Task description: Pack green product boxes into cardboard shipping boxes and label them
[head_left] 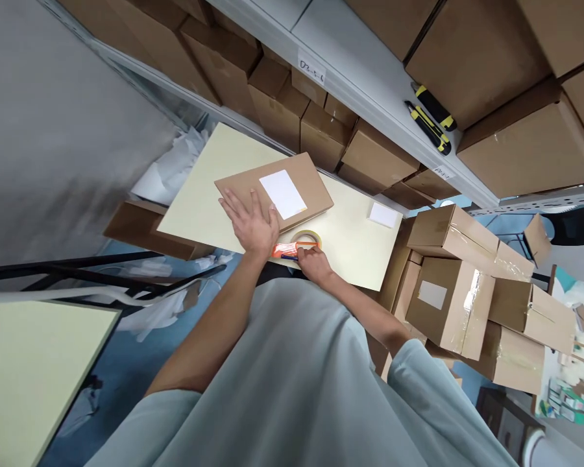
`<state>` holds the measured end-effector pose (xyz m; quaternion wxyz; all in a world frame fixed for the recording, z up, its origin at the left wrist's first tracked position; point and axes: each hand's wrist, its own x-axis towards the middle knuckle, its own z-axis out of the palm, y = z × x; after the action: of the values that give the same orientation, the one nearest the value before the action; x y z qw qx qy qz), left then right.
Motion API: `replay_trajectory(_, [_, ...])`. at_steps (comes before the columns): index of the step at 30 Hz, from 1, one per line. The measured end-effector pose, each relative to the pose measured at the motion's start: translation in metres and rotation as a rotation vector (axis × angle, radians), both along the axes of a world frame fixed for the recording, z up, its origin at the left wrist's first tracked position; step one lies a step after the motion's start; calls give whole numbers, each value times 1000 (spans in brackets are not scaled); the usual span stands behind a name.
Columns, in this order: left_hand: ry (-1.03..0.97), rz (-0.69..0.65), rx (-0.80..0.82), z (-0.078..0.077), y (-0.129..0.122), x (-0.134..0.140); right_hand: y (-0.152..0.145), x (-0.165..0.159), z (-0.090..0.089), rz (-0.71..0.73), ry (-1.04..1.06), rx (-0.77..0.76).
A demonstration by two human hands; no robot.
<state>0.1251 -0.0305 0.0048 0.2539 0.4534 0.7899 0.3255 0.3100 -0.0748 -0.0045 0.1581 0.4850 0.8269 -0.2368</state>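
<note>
A flat brown cardboard box [316, 191] with a white label [283, 194] on top lies tilted across the pale tabletop [355, 253]. My left hand [254, 224] rests on the box's near left part, fingers spread flat. Just right of it, at the table's near edge, my right hand [314, 263] is closed around an orange tape dispenser [285, 250]. A roll of clear yellowish tape [307, 237] sits in the dispenser, close to the box's near side. My fingers partly hide the handle.
Shelves beyond the table hold many brown boxes [379, 152]. Two yellow-black utility knives [428, 126] lie on the upper shelf [370, 71]. A small white stack [382, 214] is at the table's right end. Taped cartons [450, 305] are piled at right; another table [39, 363] stands at left.
</note>
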Motion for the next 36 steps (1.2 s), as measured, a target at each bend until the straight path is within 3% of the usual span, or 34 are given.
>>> replay_trajectory(3, [100, -53, -25, -4, 0, -4, -5, 46, 10, 23, -123, -54])
replay_trajectory(6, [115, -122, -17, -5, 0, -7, -2, 118, 31, -10, -294, -77])
replay_trajectory(9, [108, -197, -25, -2, 3, -10, 19, 183, 55, -82, -462, -52])
replay_trajectory(12, [134, -276, -41, 1, 6, -12, 55, 208, 66, -102, -516, 0])
replay_trajectory(16, [167, -369, -46, 5, 8, -18, 103, 179, 55, -51, -471, 52])
replay_trajectory(19, [204, -436, -39, 7, 10, -34, 119, 146, 42, 25, -414, 64])
replay_trajectory(23, [286, -502, -39, 11, 19, -66, 106, 112, 31, 119, -349, 53])
replay_trajectory(27, [322, -459, -66, 22, 35, -78, 64, 63, 21, 268, -232, 16])
replay_trajectory(32, [316, -368, -73, 34, 35, -39, 9, -8, 9, 366, -109, 8])
replay_trajectory(36, [237, -259, -94, 24, 8, 15, -5, -29, 3, 333, -85, 48])
